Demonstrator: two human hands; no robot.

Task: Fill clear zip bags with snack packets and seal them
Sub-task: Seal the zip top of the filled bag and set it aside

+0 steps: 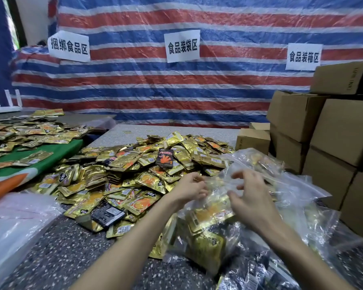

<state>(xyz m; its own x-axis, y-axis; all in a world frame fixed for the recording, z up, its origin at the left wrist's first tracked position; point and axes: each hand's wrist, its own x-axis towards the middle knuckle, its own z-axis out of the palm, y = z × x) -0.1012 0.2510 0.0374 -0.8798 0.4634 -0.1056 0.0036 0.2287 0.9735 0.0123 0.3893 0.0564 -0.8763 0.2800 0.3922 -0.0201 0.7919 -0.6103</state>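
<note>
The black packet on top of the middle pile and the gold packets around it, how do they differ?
The black packet is dark with an orange hand shape printed on it; the gold packets are shiny foil with orange artwork. The black packet stands propped up on top of the pile, while most gold packets lie flat or overlapping. It is nearly alone; gold ones fill the pile. Both look like small sealed snack pouches of similar size.

Striped tarp [147, 88], far wall, with three paper signs [182, 45]. Cardboard boxes [314, 130], stacked at right. Green-orange cloth [36, 164], left. Speckled desk [67, 252], near.
</note>
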